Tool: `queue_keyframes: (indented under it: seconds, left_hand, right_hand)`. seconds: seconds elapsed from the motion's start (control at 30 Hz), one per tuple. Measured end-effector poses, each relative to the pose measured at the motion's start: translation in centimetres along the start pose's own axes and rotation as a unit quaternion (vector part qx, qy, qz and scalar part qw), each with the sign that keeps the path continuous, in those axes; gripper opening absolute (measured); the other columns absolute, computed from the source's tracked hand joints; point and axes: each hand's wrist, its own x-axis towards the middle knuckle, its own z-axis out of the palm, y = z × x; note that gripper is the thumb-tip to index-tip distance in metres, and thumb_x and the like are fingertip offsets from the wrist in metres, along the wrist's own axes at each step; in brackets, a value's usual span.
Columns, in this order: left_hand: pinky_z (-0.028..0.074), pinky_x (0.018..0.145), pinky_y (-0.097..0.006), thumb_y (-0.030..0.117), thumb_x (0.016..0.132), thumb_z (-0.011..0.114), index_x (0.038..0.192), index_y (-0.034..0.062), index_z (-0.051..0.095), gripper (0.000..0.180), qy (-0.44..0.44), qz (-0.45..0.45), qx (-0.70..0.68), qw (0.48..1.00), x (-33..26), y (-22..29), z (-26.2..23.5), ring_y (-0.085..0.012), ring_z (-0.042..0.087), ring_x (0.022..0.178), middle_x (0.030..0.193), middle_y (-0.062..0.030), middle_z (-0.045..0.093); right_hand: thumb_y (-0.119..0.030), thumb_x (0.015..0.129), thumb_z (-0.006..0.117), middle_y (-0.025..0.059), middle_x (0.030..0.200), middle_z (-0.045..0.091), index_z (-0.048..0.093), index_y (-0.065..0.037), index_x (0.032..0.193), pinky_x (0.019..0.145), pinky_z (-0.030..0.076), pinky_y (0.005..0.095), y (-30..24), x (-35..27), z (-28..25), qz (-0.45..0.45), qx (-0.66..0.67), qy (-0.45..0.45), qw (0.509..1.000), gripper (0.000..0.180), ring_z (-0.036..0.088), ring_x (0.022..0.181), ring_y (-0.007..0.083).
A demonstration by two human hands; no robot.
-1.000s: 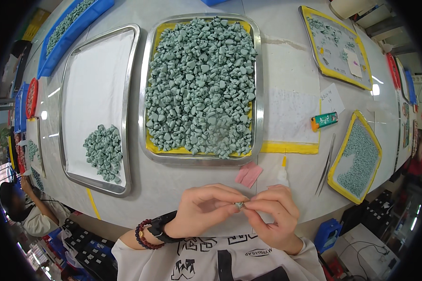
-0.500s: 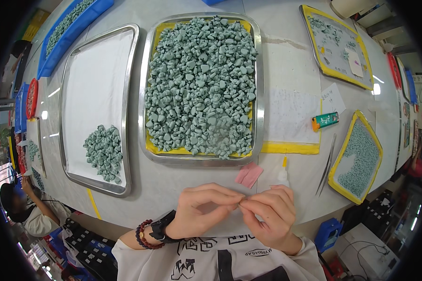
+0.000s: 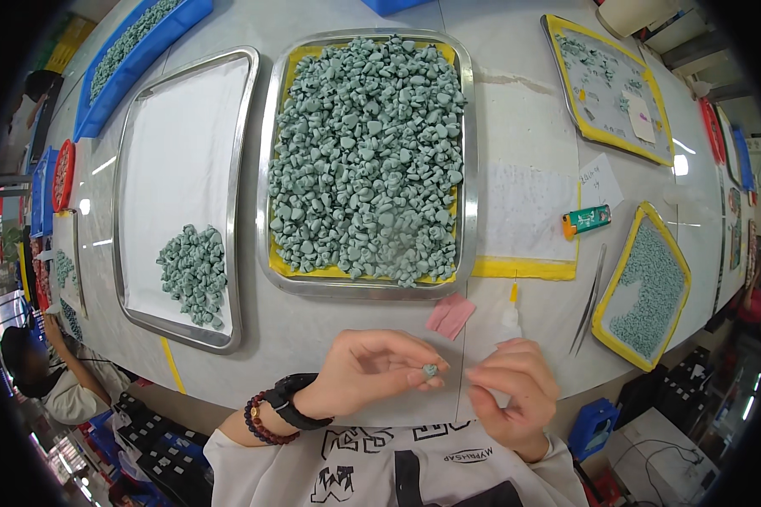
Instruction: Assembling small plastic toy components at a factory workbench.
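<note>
My left hand (image 3: pixel 376 369) pinches a small grey-green stone-like piece (image 3: pixel 429 370) between thumb and fingertips. Just right of it, my right hand (image 3: pixel 516 393) is apart from the piece, its thumb and forefinger drawn together at the tips; whatever they may hold is too small to make out. Ahead of both hands, a steel tray lined in yellow (image 3: pixel 472 169) is heaped with similar grey-green pieces (image 3: pixel 368 160). A white-lined steel tray (image 3: pixel 177 127) on the left bears a smaller pile (image 3: pixel 193 275). Close beyond my right hand are a small white bottle with a yellow tip (image 3: pixel 511 317) and a pink scrap (image 3: pixel 451 316).
Tweezers (image 3: pixel 589 296) and a green lighter (image 3: pixel 587 220) lie to the right. Two yellow-edged trays, one nearer (image 3: pixel 602 328) and one farther (image 3: pixel 596 133), hold more pieces. A blue bin (image 3: pixel 83 118) stands far left. Another person (image 3: pixel 68 384) sits at the left.
My hands have parted; the right one moved a little to the right. The grey-green piece, hidden between both hands' fingertips before, now shows in my left hand.
</note>
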Motion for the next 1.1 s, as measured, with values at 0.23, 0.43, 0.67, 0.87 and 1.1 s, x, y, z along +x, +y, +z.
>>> queue_keyframes:
  seconds: [0.23, 0.43, 0.67, 0.87, 1.1]
  left_hand:
    - [0.052, 0.074, -0.030, -0.012, 0.075, 0.058, 0.092, -0.0032, 0.063, 0.020, 0.018, 0.140, 0.279, 0.950, -1.0, 1.4, 0.0, -0.0204, 0.064, 0.088, 0.098, -0.0155, 0.065]
    - [0.048, 0.062, -0.029, -0.011, 0.069, 0.061, 0.093, 0.0015, 0.064, 0.027, 0.449, 0.342, 0.622, 0.542, -4.9, 5.7, -5.0, -0.0161, 0.059, 0.077, 0.094, -0.0094, 0.064]
    - [0.046, 0.060, -0.031, -0.003, 0.071, 0.066, 0.092, 0.0052, 0.063, 0.023, 0.356, 0.322, 0.723, 0.498, -1.1, 5.7, -2.4, -0.0198, 0.057, 0.074, 0.092, -0.0074, 0.060]
    - [0.046, 0.061, -0.035, 0.005, 0.073, 0.068, 0.088, 0.0062, 0.061, 0.017, 0.321, 0.221, 0.750, 0.535, 0.9, 6.3, -2.7, -0.0266, 0.056, 0.073, 0.080, -0.0075, 0.056]
    - [0.046, 0.062, -0.038, 0.001, 0.076, 0.061, 0.091, 0.0056, 0.059, 0.016, 0.263, 0.206, 0.793, 0.509, 1.0, 6.7, -2.3, -0.0282, 0.057, 0.074, 0.079, -0.0091, 0.056]
  right_hand:
    - [-0.006, 0.071, 0.070, 0.0092, 0.079, 0.060, 0.062, 0.000, 0.100, 0.062, 0.046, 0.0313, 1.5, -1.2, -1.8, 0.057, -0.027, 0.075, 0.995, 0.031, 0.056, 0.068, 0.0236]
    - [-0.018, 0.067, 0.075, 0.0096, 0.085, 0.057, 0.060, -0.001, 0.105, 0.071, 0.042, 0.0356, 1.9, -1.1, -4.5, 0.128, -0.146, 0.036, 0.980, 0.043, 0.051, 0.076, 0.0248]
    - [-0.031, 0.058, 0.080, 0.0085, 0.089, 0.045, 0.057, -0.004, 0.114, 0.079, 0.034, 0.0395, 1.2, 0.4, -3.5, 0.047, -0.326, -0.202, 0.922, 0.066, 0.042, 0.083, 0.0266]
    - [-0.027, 0.053, 0.083, 0.0096, 0.089, 0.041, 0.052, -0.008, 0.110, 0.072, 0.034, 0.0386, 2.2, -0.3, -3.4, 0.005, -0.216, -0.160, 0.963, 0.068, 0.041, 0.080, 0.0278]
    - [-0.020, 0.062, 0.079, 0.0099, 0.086, 0.043, 0.047, -0.008, 0.105, 0.068, 0.037, 0.0357, 3.9, -2.2, -2.6, -0.016, -0.112, -0.038, 0.993, 0.055, 0.044, 0.078, 0.0250]
